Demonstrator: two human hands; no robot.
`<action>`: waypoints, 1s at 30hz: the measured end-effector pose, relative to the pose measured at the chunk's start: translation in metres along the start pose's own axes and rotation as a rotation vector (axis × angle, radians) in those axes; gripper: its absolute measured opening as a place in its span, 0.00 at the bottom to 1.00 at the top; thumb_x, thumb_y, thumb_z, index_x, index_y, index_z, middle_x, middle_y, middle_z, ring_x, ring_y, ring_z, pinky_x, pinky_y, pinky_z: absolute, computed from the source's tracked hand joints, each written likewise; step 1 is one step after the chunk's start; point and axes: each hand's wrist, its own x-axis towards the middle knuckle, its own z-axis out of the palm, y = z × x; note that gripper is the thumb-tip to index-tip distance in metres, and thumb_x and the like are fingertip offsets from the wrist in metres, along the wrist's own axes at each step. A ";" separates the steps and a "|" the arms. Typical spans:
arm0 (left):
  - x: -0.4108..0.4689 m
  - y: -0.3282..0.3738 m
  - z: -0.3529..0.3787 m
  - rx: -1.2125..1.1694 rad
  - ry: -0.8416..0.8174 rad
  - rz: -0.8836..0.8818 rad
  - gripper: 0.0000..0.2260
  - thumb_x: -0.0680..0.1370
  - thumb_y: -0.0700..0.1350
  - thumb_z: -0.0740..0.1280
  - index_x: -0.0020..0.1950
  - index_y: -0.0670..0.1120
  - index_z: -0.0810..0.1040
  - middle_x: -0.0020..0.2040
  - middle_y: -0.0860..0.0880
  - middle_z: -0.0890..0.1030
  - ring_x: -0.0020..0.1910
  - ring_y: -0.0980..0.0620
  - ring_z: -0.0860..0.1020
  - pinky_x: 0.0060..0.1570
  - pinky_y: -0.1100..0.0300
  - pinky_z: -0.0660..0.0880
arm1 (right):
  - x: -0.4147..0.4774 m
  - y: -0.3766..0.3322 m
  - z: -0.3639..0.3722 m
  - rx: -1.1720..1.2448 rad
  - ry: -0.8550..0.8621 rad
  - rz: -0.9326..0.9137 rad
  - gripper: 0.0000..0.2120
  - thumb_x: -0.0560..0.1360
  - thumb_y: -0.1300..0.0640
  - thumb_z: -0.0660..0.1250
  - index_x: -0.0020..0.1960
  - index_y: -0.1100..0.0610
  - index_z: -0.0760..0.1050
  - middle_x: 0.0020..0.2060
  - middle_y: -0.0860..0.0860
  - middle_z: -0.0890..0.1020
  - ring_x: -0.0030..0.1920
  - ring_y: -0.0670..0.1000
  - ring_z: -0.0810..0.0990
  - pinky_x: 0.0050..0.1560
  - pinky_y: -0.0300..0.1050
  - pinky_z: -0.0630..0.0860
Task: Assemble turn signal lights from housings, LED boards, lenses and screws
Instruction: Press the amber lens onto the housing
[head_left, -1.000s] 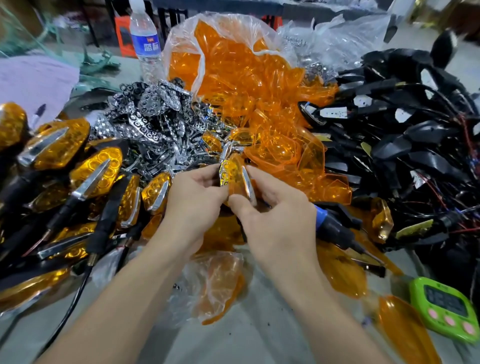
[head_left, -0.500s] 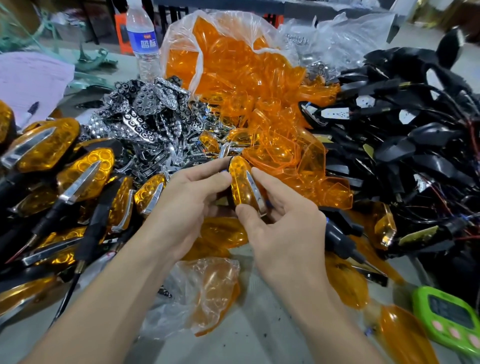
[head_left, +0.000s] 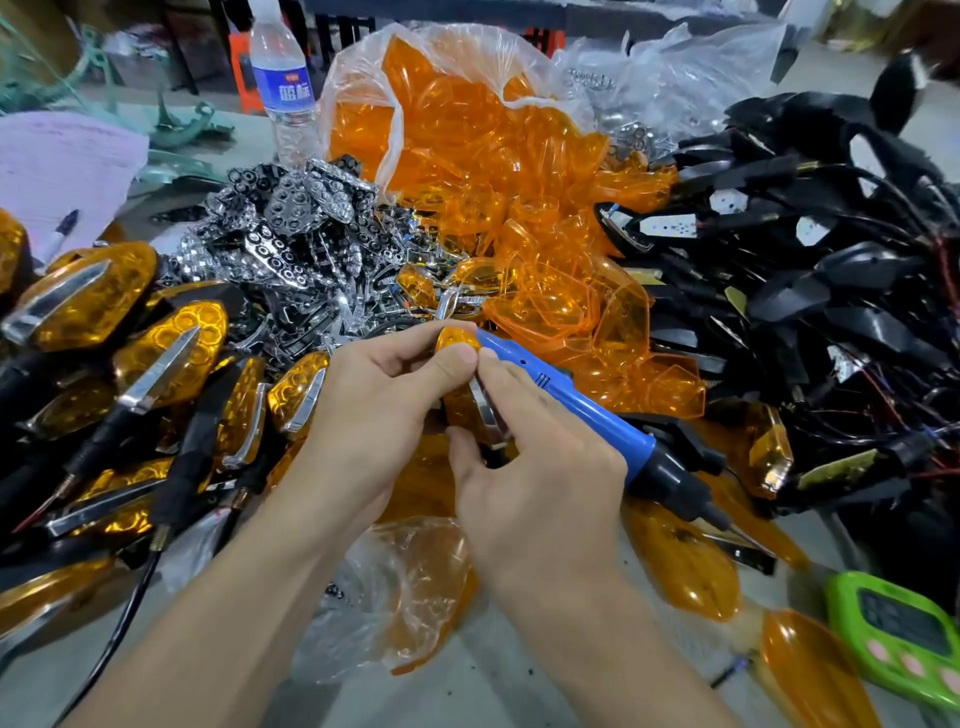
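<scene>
Lamp (head_left: 467, 410) | pinched by L hand (head_left: 384, 410) + R hand (head_left: 540, 467) | body mostly hidden

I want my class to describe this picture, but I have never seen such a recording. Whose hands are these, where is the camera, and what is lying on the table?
There is no machine here. A person works with bare hands, filmed by a camera worn on the head that looks down. The left hand and right hand together pinch one turn signal light, orange with a chrome strip. Around them lie piles of parts: finished lights at left, chrome parts behind, orange lenses spilling from a plastic bag, and black housings with wires at right. A blue-handled tool lies behind the right hand. A green timer sits near right.
</scene>
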 end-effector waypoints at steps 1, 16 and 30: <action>0.000 0.000 0.000 0.008 0.004 -0.003 0.07 0.78 0.42 0.72 0.51 0.50 0.89 0.47 0.41 0.88 0.42 0.49 0.86 0.37 0.59 0.81 | -0.001 0.001 0.001 -0.015 0.015 -0.021 0.29 0.62 0.65 0.85 0.62 0.62 0.84 0.56 0.56 0.87 0.55 0.56 0.88 0.55 0.54 0.84; 0.002 0.010 -0.010 -0.115 -0.235 0.033 0.10 0.75 0.40 0.69 0.54 0.41 0.86 0.51 0.37 0.83 0.46 0.41 0.83 0.41 0.51 0.82 | 0.032 0.017 -0.020 0.910 -0.479 0.443 0.15 0.79 0.53 0.69 0.53 0.32 0.83 0.39 0.43 0.83 0.39 0.41 0.78 0.41 0.38 0.75; -0.001 0.010 -0.008 -0.114 -0.261 0.044 0.09 0.74 0.42 0.70 0.52 0.42 0.86 0.52 0.38 0.84 0.49 0.40 0.82 0.42 0.53 0.82 | 0.025 0.020 -0.020 0.988 -0.356 0.454 0.15 0.80 0.58 0.71 0.60 0.40 0.85 0.38 0.48 0.82 0.35 0.44 0.76 0.36 0.38 0.76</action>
